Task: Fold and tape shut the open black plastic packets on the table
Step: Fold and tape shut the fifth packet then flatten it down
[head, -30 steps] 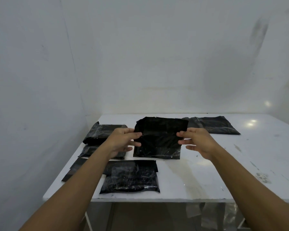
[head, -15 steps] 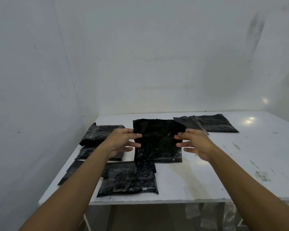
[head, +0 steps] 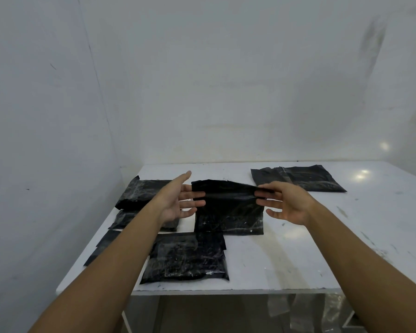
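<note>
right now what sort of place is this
Probably a bare packing workstation rather than a home: a scuffed white table set against plain white walls, with several shiny black plastic packets laid out on it.

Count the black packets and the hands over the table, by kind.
Black packets: 6 (held packet, far-right packet, upper left packet, lower left packet, front packet, flat packet at the left edge; stacks may hide more)
Hands: 2 (left hand, right hand)
Total: 8
</note>
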